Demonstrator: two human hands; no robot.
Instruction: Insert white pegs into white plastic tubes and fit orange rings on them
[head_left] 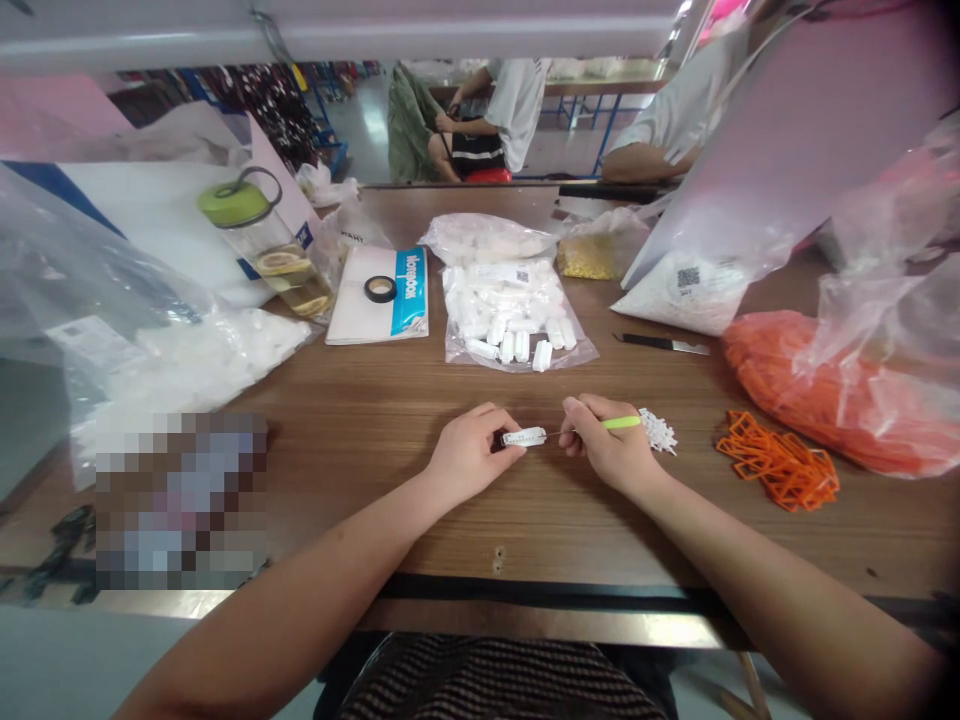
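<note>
Between its fingertips my left hand [472, 450] pinches a small white plastic part [525, 437] just above the table. My right hand [611, 445] is closed around a thin tool with a yellow-green handle [621, 423]. The tool's fine metal tip reaches the right end of the white part. Beside my right hand lies a little pile of tiny white pieces [658, 430]. Farther right is a heap of orange rectangular frames [780, 460]. Straight ahead, a clear bag [517, 310] holds several white plastic parts like blocks, some near its mouth.
A notebook [360, 310] carries a roll of black tape [379, 289]. Left stand a bottle with a green lid [236, 200] and a large clear bag [187, 350]. A black-handled blade tool [660, 343] and a bag of orange frames [817, 390] lie right. People sit beyond the table.
</note>
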